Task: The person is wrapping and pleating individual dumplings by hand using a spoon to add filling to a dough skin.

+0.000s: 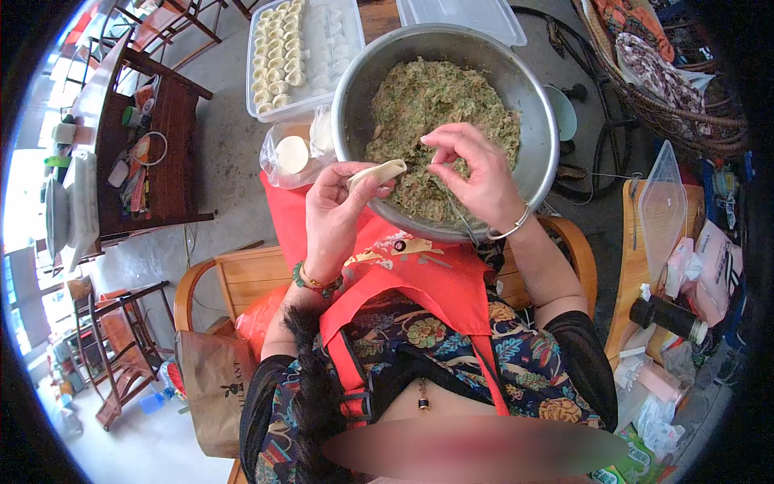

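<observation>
A folded dumpling wrapper (382,172) is pinched between the thumb and fingers of my left hand (338,202); how much filling is inside is hidden. My right hand (474,163) hovers over the large metal bowl (535,121), thumb and fingers apart and nothing visible between them. Green-flecked minced filling (441,91) lies heaped in that bowl. Below my right hand, a thin metal utensil handle (462,218) leans against the near rim. Round wrappers (292,154) sit in a clear plastic bag left of the bowl.
Rows of shaped dumplings (278,54) fill the left part of a plastic tray (329,91). A clear lid (462,18) lies behind the bowl. Beneath my arms are a red apron (411,278) and a wooden chair (248,272). A wicker basket (677,115) stands far right.
</observation>
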The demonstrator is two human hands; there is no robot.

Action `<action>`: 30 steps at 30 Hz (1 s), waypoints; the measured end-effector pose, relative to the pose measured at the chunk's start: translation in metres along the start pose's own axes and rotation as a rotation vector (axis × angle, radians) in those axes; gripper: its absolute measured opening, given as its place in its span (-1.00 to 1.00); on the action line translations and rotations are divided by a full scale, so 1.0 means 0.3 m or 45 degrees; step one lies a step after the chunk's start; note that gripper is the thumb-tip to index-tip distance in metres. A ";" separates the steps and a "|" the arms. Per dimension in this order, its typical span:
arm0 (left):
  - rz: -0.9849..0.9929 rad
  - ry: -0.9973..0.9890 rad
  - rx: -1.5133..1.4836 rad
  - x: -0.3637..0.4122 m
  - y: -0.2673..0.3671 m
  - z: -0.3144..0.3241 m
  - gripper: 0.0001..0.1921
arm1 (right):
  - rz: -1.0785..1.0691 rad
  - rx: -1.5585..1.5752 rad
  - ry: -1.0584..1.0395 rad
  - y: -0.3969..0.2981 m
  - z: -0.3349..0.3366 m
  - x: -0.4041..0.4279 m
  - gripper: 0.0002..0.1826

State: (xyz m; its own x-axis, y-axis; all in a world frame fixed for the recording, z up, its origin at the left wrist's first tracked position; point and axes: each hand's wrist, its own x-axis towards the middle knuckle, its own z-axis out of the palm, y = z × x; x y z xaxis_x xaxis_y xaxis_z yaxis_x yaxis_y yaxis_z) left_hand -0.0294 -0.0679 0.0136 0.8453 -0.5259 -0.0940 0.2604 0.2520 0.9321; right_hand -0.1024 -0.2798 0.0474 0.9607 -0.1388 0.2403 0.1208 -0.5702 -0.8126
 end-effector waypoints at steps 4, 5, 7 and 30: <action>-0.020 0.002 -0.092 0.001 -0.003 0.000 -0.76 | -0.033 -0.079 0.008 0.025 0.019 -0.005 -0.63; -0.024 0.004 -0.090 0.001 -0.001 0.001 -0.76 | -0.102 -0.111 0.022 0.023 0.018 0.001 -0.66; -0.028 -0.014 -0.110 -0.001 0.003 0.001 -0.74 | -0.165 -0.139 0.036 0.007 0.022 0.004 -0.68; -0.046 -0.161 0.077 -0.010 0.026 0.026 -0.78 | 0.059 0.243 -0.084 -0.060 0.042 0.019 -0.87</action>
State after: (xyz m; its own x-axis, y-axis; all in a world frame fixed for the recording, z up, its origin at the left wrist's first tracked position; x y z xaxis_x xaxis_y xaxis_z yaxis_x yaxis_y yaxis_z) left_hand -0.0336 -0.0708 0.0239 0.7695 -0.6327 -0.0870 0.2579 0.1831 0.9487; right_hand -0.0958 -0.2601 0.0565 0.9799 -0.1043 0.1702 0.1154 -0.3996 -0.9094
